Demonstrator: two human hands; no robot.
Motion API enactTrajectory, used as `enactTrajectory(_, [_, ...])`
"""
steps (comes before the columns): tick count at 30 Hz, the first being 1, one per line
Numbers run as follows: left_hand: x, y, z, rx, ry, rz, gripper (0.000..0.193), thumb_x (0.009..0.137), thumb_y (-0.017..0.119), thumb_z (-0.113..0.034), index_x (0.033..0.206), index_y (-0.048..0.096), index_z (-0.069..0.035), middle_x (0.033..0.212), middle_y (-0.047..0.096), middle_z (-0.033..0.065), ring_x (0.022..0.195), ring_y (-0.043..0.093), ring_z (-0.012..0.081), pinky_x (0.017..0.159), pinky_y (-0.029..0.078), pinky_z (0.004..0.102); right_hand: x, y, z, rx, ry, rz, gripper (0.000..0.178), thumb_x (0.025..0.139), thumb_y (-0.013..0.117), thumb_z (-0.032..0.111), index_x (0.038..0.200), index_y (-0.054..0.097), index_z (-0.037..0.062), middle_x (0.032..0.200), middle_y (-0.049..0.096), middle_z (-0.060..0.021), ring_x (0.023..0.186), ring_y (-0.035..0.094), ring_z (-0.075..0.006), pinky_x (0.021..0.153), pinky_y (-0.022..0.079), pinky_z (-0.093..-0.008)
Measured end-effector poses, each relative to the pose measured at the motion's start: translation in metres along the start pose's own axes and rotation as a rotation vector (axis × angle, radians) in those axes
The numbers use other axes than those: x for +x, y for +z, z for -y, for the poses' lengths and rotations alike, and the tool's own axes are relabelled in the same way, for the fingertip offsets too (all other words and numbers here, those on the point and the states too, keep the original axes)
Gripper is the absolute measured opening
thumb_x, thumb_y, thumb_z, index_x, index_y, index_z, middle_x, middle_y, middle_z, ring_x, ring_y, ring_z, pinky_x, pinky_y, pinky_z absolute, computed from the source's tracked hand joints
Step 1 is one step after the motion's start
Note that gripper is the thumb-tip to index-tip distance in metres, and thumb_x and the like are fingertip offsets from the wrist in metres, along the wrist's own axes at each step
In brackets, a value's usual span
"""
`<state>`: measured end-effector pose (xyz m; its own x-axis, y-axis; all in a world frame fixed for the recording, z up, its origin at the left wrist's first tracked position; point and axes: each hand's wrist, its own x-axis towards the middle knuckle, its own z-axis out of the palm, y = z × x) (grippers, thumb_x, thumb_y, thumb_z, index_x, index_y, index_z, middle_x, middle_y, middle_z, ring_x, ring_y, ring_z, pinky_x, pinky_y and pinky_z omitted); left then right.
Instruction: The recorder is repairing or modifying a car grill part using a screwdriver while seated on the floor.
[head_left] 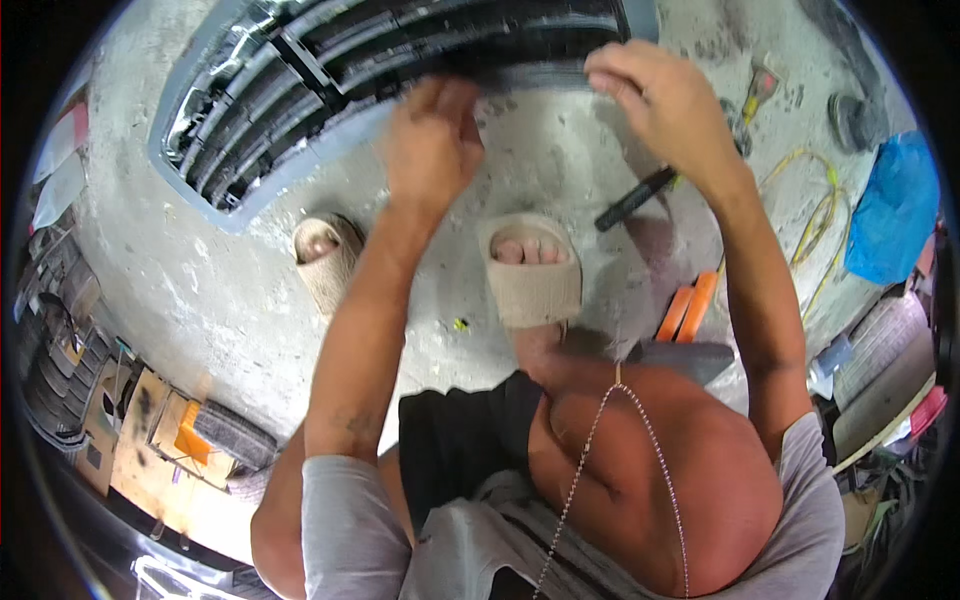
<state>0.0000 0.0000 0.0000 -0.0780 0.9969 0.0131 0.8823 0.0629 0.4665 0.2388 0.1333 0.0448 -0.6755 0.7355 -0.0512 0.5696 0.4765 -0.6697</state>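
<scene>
A car grille (pixel 335 130) with a grey frame and dark slats lies on the floor at the top. My left hand (pixel 437 145) is over its near edge, smeared by motion, with the fingers curled in; whatever they hold, if anything, cannot be made out. At the grille's near right side, my right hand (pixel 665 105) has thumb and fingers pinched together. Its fingertips meet the frame's edge, and anything between them is too small to name. A blurred dark patch lies across the grille between the two hands.
A black-handled tool (pixel 635 198) lies below my right hand. Farther right are a yellow cord (pixel 825 215), a yellow-handled tool (pixel 760 90) and a blue plastic bag (pixel 890 210). Orange bars (pixel 688 307) lie near my knee. My sandalled feet (pixel 532 270) stand before the grille.
</scene>
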Motion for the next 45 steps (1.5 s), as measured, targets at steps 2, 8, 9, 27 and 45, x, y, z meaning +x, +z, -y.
enactTrajectory(2, [-0.017,0.013,-0.010,-0.196,-0.107,-0.030,0.023,0.090,0.066,-0.006,0.112,0.069,-0.003,0.100,0.071,0.0187,0.090,0.070,0.0351,0.082,0.055,0.0391,0.003,0.007,-0.005,-0.041,-0.209,0.076,0.014,0.087,0.070,0.014,0.100,0.070,0.0064,0.088,0.065,-0.0125,0.085,0.064,-0.0360,0.073,0.051,-0.0429])
enactTrajectory(8, [-0.035,-0.030,-0.045,-0.524,-0.423,-0.047,0.026,0.091,0.069,-0.010,0.116,0.068,-0.002,0.094,0.070,0.0166,0.080,0.069,0.0299,0.075,0.055,0.0364,0.015,0.017,0.038,-0.072,-0.307,0.288,0.007,0.084,0.069,0.014,0.087,0.067,0.0080,0.085,0.065,-0.0094,0.084,0.065,-0.0329,0.073,0.051,-0.0461])
enactTrajectory(9, [-0.040,-0.032,-0.044,-0.449,-0.306,-0.143,0.028,0.092,0.070,-0.012,0.117,0.067,-0.001,0.094,0.069,0.0161,0.080,0.069,0.0284,0.075,0.054,0.0367,0.015,0.021,0.045,-0.089,-0.316,0.278,0.007,0.084,0.069,0.014,0.087,0.067,0.0080,0.085,0.065,-0.0094,0.084,0.065,-0.0329,0.073,0.051,-0.0461])
enactTrajectory(27, [-0.126,-0.039,0.013,-0.501,-0.128,0.071,0.012,0.088,0.068,-0.009,0.096,0.070,0.000,0.091,0.069,0.0179,0.087,0.065,0.0395,0.078,0.052,0.0439,-0.039,0.059,0.114,-0.097,-0.252,0.392,0.014,0.086,0.068,0.017,0.088,0.060,0.0057,0.087,0.064,-0.0119,0.087,0.063,-0.0368,0.078,0.049,-0.0481])
enactTrajectory(45, [-0.142,-0.006,0.099,0.073,-0.259,-0.344,0.041,0.090,0.069,-0.024,0.128,0.060,-0.010,0.128,0.057,0.0149,0.113,0.050,0.0364,0.098,0.036,0.0502,-0.092,0.007,0.106,-0.127,0.108,-0.041,0.016,0.083,0.075,0.010,0.083,0.062,0.0034,0.076,0.059,-0.0131,0.073,0.059,-0.0342,0.063,0.045,-0.0437])
